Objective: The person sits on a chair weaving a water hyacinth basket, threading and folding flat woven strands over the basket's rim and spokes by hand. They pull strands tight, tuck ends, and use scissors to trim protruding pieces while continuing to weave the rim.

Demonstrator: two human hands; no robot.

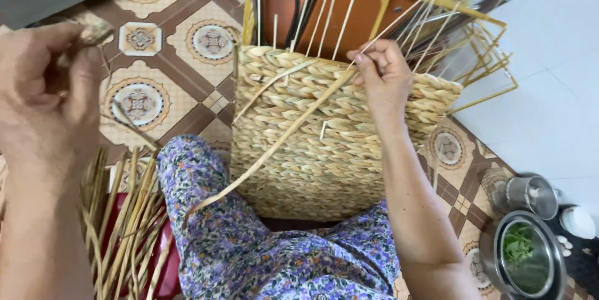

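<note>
A half-woven straw basket [324, 150] leans against my knees, its upright stakes [349, 0] poking out of the top. My right hand [384, 75] rests at the basket's upper rim and pinches the end of a long flat straw strand [274, 144], which trails down to the left over my flowered trouser leg [206, 212]. My left hand [47, 97] is raised at the far left, fingers closed on a thin dark dry fibre [128, 119] that hangs down from it.
A bundle of loose dry straws [128, 225] lies over a red object at lower left. A metal bowl with greens [527, 256] and a metal cup [527, 194] stand at lower right. Patterned floor tiles [187, 44] lie around, with a yellow wire frame [486, 56] behind the basket.
</note>
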